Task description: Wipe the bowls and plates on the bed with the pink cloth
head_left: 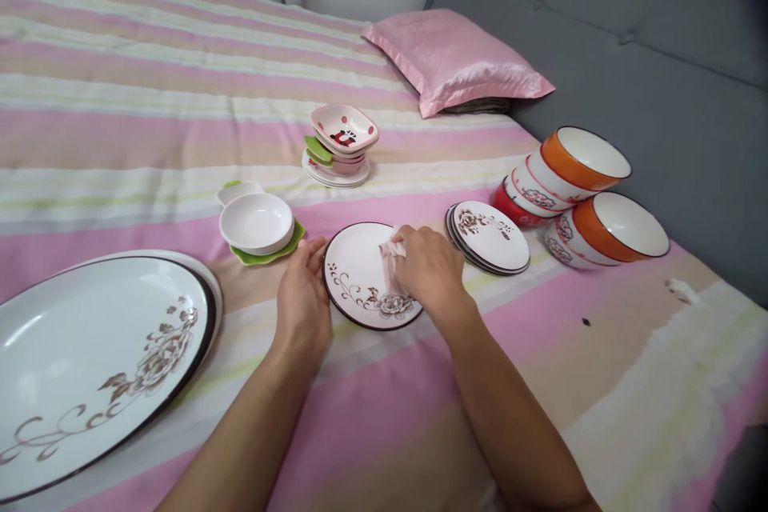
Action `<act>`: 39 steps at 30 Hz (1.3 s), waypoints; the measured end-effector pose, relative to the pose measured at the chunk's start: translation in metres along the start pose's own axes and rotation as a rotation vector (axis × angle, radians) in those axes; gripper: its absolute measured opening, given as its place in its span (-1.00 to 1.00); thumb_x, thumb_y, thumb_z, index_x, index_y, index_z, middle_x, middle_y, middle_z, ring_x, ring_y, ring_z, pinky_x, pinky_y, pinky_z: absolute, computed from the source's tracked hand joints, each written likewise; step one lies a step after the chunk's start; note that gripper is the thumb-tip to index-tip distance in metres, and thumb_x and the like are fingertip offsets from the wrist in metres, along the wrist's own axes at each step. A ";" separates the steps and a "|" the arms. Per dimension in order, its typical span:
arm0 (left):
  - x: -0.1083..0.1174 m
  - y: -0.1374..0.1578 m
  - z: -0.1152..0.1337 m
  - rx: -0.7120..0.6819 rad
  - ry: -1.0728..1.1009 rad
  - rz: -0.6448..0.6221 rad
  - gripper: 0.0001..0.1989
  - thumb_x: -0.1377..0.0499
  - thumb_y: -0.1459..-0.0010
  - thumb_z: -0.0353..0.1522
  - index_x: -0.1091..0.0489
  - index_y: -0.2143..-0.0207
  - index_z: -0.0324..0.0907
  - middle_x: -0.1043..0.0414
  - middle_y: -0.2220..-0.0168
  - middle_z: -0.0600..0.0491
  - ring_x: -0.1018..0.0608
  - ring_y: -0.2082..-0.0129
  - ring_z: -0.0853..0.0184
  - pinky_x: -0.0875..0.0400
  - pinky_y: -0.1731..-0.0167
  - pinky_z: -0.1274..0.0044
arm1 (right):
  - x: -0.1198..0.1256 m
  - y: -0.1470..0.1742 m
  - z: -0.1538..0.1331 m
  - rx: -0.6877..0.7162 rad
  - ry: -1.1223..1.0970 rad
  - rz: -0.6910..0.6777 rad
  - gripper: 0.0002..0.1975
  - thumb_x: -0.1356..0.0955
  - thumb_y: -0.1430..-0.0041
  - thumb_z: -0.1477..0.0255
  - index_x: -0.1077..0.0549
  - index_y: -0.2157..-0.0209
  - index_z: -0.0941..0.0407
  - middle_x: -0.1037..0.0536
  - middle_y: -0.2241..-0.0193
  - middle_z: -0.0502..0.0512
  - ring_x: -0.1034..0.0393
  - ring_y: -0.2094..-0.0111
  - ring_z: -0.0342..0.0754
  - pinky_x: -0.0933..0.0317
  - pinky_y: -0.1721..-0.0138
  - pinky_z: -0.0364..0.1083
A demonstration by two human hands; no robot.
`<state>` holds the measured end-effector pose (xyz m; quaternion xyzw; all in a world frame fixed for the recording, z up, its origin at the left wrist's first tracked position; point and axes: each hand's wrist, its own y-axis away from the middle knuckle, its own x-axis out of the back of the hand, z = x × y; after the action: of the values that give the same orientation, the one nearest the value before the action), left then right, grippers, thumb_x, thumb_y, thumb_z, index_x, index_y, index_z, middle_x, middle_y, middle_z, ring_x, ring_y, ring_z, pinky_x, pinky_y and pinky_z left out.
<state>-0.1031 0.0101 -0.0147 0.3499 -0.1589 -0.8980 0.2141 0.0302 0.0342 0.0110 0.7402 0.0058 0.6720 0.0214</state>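
A round white plate (354, 256) with a dark rim and brown flower pattern is in front of me. My left hand (304, 300) holds its left edge, fingers curled against the rim and partly hidden by it. A crumpled pale pink cloth (391, 262) is bunched in my right hand (429, 264), which presses it onto the plate's face. Right of that hand lies a stack of matching small plates (492, 236). Left of my left hand, a white bowl (257, 222) rests on a green leaf-shaped dish (270, 250).
Large oval plates (90, 352) lie at the left. Farther back stands a pile of small pink dishes (345, 132). Orange-and-white bowls (624, 228) are stacked at right, by the grey headboard (660, 80). A pink pillow (459, 56) lies on the striped bedsheet (384, 416).
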 end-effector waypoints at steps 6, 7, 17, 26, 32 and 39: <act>0.000 0.000 0.000 -0.013 0.016 0.007 -0.76 -0.01 -0.20 -0.27 -0.39 0.33 -0.22 -0.48 0.24 -0.02 -0.51 0.14 0.32 -0.36 0.09 0.51 | 0.017 0.005 0.012 -0.015 0.105 -0.175 -0.65 -0.33 0.05 0.51 -0.47 0.16 0.01 -0.53 0.28 0.15 -0.43 0.23 0.11 -0.19 0.33 -0.03; 0.000 0.000 0.001 -0.014 0.018 0.011 -0.76 -0.01 -0.20 -0.28 -0.39 0.33 -0.23 -0.48 0.24 -0.03 -0.50 0.13 0.32 -0.36 0.08 0.51 | 0.019 0.007 0.014 -0.001 0.118 -0.198 -0.65 -0.34 0.08 0.51 -0.48 0.18 0.00 -0.53 0.29 0.15 -0.43 0.24 0.11 -0.18 0.34 -0.03; 0.000 -0.001 0.000 -0.017 0.016 0.006 -0.75 -0.02 -0.19 -0.26 -0.39 0.31 -0.25 -0.48 0.24 -0.02 -0.51 0.16 0.32 -0.35 0.11 0.51 | 0.038 0.023 0.013 0.373 0.041 -0.440 -0.70 -0.40 0.15 0.43 -0.53 0.27 -0.06 -0.55 0.34 0.03 -0.39 0.27 0.02 -0.06 0.39 -0.13; 0.000 0.000 0.001 -0.018 0.034 0.013 -0.77 -0.01 -0.20 -0.29 -0.37 0.31 -0.26 -0.45 0.31 0.01 -0.51 0.21 0.35 -0.38 0.19 0.56 | 0.029 0.024 -0.002 0.598 -0.117 -0.418 -0.69 -0.39 0.11 0.49 -0.48 0.24 -0.02 -0.55 0.31 -0.02 -0.37 0.27 -0.06 0.03 0.41 -0.16; 0.000 0.000 0.001 -0.017 0.017 0.013 -0.76 0.00 -0.21 -0.29 -0.38 0.30 -0.25 -0.47 0.28 0.00 -0.52 0.20 0.35 -0.38 0.17 0.56 | 0.017 0.025 -0.009 0.665 -0.202 -0.322 -0.74 -0.41 0.07 0.44 -0.43 0.25 0.01 -0.52 0.32 -0.04 -0.34 0.28 -0.08 0.06 0.39 -0.16; 0.000 0.001 0.004 0.033 0.004 0.036 -0.73 0.03 -0.23 -0.27 -0.38 0.30 -0.23 -0.48 0.32 0.02 -0.53 0.26 0.37 -0.40 0.21 0.56 | 0.004 0.022 -0.021 0.628 -0.290 -0.240 -0.75 -0.42 0.05 0.33 -0.39 0.27 -0.01 -0.49 0.29 -0.08 -0.33 0.28 -0.08 0.08 0.42 -0.16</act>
<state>-0.1058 0.0094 -0.0117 0.3522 -0.1794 -0.8907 0.2247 0.0095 0.0131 0.0181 0.7922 0.2958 0.5183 -0.1278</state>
